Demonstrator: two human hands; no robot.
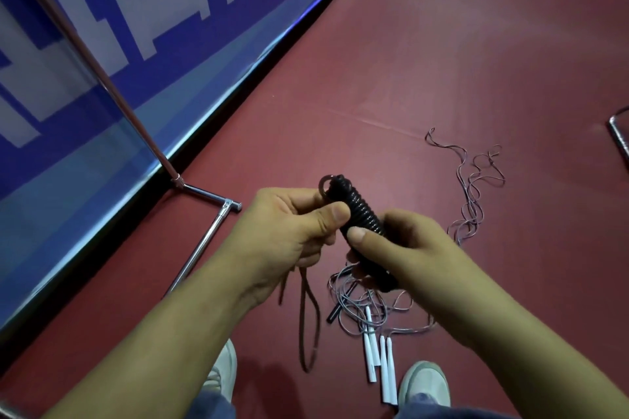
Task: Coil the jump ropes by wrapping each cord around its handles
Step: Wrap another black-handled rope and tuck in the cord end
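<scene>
Two hands share one black jump rope (361, 211), held up over the red floor (442, 61). The left hand (289, 231) pinches the upper part of the bundle between thumb and curled fingers, evidently to pin the laid turns so they cannot slip. The right hand (401, 248) grips the lower end of the paired handles with its thumb across the coils, which gives the bundle a fixed axis to wind around. Cord sits in close, even turns over most of the visible length. A loose loop of cord (311, 326) hangs from under the left hand toward the floor; on that evidence, winding is well advanced but not complete. Other ropes lie on the floor below: white handles (377, 364) side by side between the shoes (425, 381), their grey cord (360, 309) tangled just beyond them, and a thin cord (473, 187) strewn to the right, well apart. These appear uncoiled. Risk noted: the hanging loop may snag the tangle beneath it.
</scene>
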